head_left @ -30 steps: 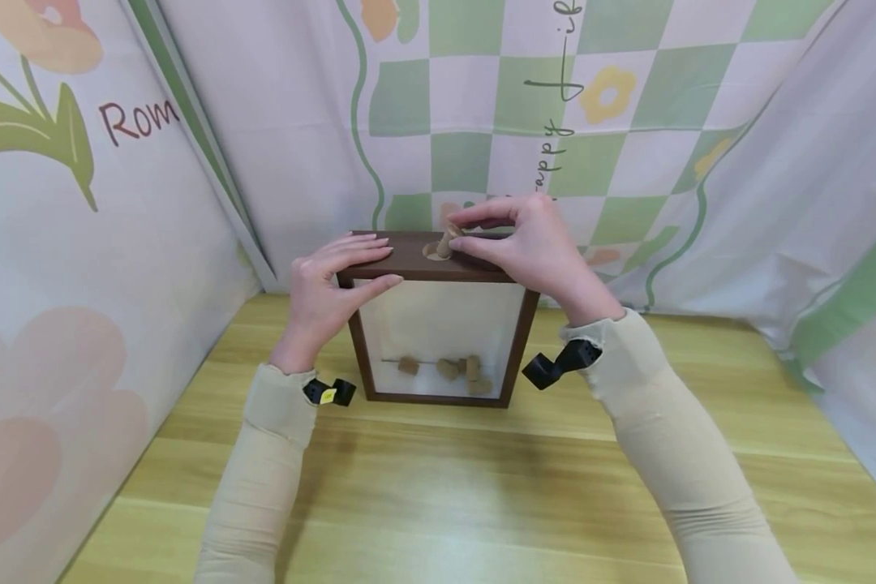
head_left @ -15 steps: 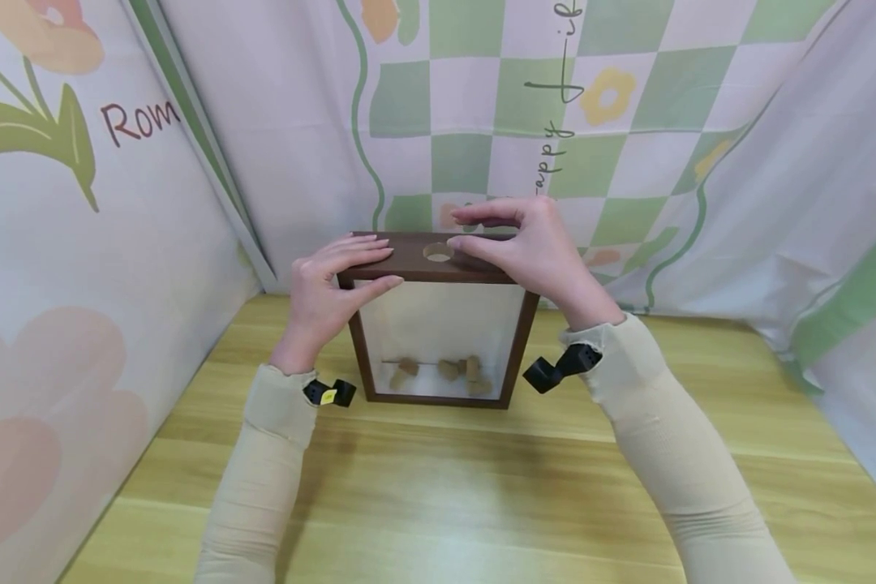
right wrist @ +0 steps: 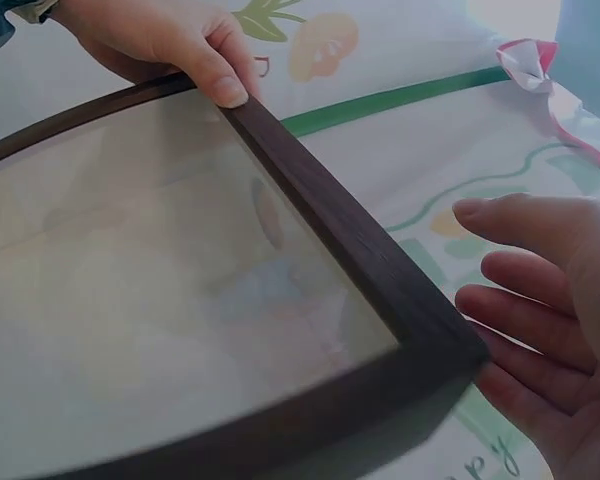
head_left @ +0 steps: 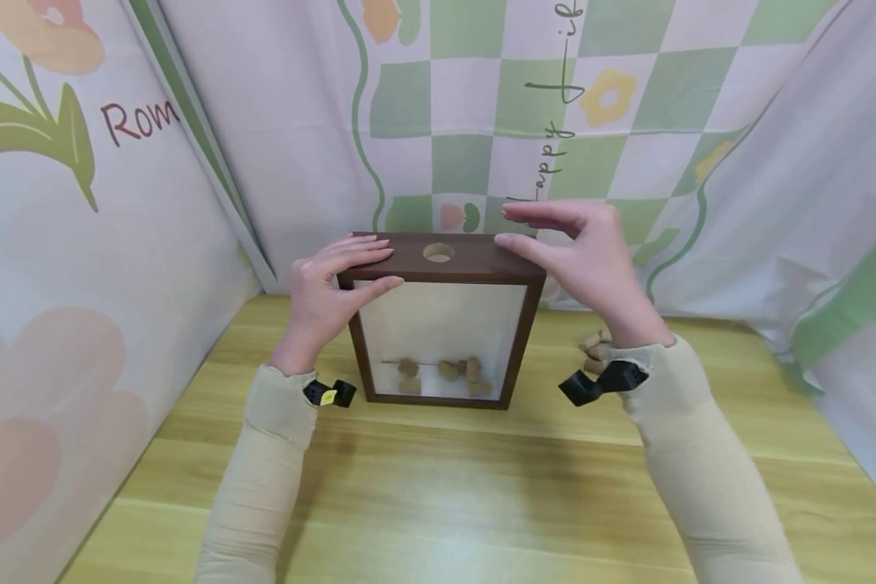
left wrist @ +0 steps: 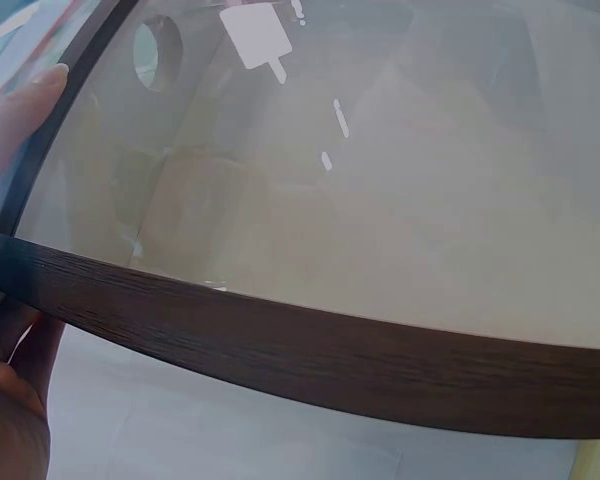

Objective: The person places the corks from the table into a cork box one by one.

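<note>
A dark brown wooden shadow box with a clear front stands upright on the table, a round hole in its top. Several corks lie inside at the bottom. My left hand grips the box's upper left corner, fingers flat across the top and thumb over the front edge. Just off the upper right corner, my right hand hangs with thumb and fingers apart, holding nothing. In the right wrist view its fingers are relaxed beside the frame corner.
More corks lie in a small pile on the wooden table right of the box, partly hidden by the right wrist. A patterned curtain hangs close behind the box, and another cloth wall stands at the left.
My right hand let a cork go through the hole; it dropped to the box's lower left and settled. That hand then moved right, uncovering the cork pile. The left hand stayed put.
</note>
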A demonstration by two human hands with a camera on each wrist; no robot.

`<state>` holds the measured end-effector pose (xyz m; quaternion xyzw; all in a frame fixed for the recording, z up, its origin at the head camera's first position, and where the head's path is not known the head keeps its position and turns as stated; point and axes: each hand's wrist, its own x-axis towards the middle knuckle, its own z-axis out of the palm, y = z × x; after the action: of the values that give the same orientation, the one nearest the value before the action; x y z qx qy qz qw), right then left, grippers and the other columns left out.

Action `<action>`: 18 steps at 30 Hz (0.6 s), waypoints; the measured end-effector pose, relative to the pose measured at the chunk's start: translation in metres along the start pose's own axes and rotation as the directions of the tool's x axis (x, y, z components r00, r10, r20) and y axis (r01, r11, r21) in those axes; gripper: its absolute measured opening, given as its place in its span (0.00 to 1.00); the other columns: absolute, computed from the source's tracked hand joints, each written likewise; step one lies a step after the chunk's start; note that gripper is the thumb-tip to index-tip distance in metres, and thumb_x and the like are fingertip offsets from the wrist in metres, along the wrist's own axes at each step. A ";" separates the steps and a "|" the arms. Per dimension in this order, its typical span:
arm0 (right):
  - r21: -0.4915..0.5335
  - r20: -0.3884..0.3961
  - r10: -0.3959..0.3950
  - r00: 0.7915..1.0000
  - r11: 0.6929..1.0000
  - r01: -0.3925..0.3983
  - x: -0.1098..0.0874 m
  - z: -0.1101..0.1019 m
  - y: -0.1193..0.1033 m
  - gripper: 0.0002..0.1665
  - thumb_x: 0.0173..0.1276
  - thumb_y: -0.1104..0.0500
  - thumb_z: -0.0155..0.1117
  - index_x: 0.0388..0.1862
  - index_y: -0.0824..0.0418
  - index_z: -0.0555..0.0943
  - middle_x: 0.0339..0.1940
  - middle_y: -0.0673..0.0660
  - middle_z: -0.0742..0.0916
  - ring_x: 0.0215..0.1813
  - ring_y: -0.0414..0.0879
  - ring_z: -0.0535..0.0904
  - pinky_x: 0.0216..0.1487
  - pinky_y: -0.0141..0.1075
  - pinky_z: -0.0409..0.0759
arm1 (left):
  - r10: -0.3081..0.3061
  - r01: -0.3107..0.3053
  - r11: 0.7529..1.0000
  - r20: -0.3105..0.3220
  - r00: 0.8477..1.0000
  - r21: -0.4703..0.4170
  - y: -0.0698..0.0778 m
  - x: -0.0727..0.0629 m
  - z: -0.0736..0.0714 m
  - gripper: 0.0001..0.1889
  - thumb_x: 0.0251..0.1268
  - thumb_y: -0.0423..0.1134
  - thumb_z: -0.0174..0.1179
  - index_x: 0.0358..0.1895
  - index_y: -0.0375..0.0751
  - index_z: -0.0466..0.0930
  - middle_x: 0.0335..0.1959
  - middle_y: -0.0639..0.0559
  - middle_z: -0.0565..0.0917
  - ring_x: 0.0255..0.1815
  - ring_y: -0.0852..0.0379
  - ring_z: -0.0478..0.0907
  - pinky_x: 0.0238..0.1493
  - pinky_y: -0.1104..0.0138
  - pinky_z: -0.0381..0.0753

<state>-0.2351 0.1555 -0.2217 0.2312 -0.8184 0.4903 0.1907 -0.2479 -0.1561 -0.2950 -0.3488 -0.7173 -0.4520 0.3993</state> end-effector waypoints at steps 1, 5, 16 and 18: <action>0.001 -0.015 0.003 1.000 1.000 -0.003 -0.002 -0.004 0.002 0.21 0.61 0.53 0.81 0.53 0.55 0.90 0.51 0.49 0.90 0.58 0.40 0.82 0.65 0.33 0.74 | -0.001 0.001 1.000 -0.001 1.000 0.000 0.000 0.000 0.000 0.21 0.42 0.31 0.83 0.45 0.39 0.92 0.47 0.51 0.89 0.56 0.50 0.83 0.68 0.58 0.74; 0.008 -0.061 0.002 0.998 1.000 -0.002 -0.010 -0.018 0.011 0.20 0.61 0.55 0.80 0.53 0.56 0.90 0.51 0.50 0.90 0.56 0.41 0.83 0.63 0.32 0.76 | -0.009 0.009 1.000 -0.001 1.000 0.000 -0.001 -0.001 0.000 0.20 0.43 0.31 0.83 0.45 0.40 0.92 0.47 0.52 0.89 0.56 0.51 0.84 0.67 0.58 0.74; -0.016 -0.109 0.069 0.992 0.997 -0.071 -0.034 -0.049 0.042 0.22 0.64 0.56 0.79 0.56 0.59 0.88 0.51 0.52 0.90 0.53 0.39 0.84 0.57 0.27 0.79 | 0.000 0.000 1.000 -0.005 1.000 -0.002 -0.002 0.000 0.001 0.20 0.43 0.31 0.83 0.44 0.39 0.92 0.47 0.52 0.89 0.55 0.50 0.84 0.67 0.58 0.75; -0.037 -0.113 0.089 0.990 0.995 -0.093 -0.038 -0.053 0.048 0.23 0.64 0.55 0.79 0.56 0.60 0.88 0.51 0.51 0.90 0.53 0.38 0.84 0.56 0.25 0.78 | 0.000 0.000 1.000 -0.006 1.000 -0.002 -0.001 0.000 0.001 0.20 0.43 0.31 0.83 0.44 0.39 0.92 0.47 0.51 0.89 0.55 0.50 0.84 0.67 0.58 0.75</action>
<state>-0.2265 0.2300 -0.2533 0.1618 -0.8263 0.4933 0.2184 -0.2490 -0.1559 -0.2958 -0.3481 -0.7156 -0.4538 0.4009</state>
